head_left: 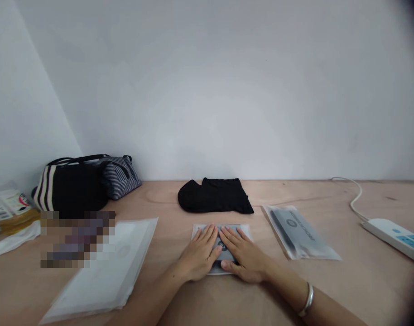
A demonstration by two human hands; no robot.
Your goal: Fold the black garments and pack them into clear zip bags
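A frosted plastic pouch (223, 267) with something dark inside lies flat on the wooden table in front of me. My left hand (200, 254) rests palm down on its left part, fingers stretched out. Flat on the right part is my right hand (243, 254), its fingers also extended, with a silver bangle on that wrist. A dark printed logo shows between the two hands. Just beyond the pouch lies a black mitt-shaped cloth (214, 195). Another frosted pouch (300, 232) with a dark item inside lies to the right.
A stack of white plastic bags (105, 271) lies at the left, beside a blurred-out item. Behind are a black bag with white stripes (73, 188) and a striped pouch (122, 175). A white power strip (397, 235) with its cable is at the right. A wall borders the table's back.
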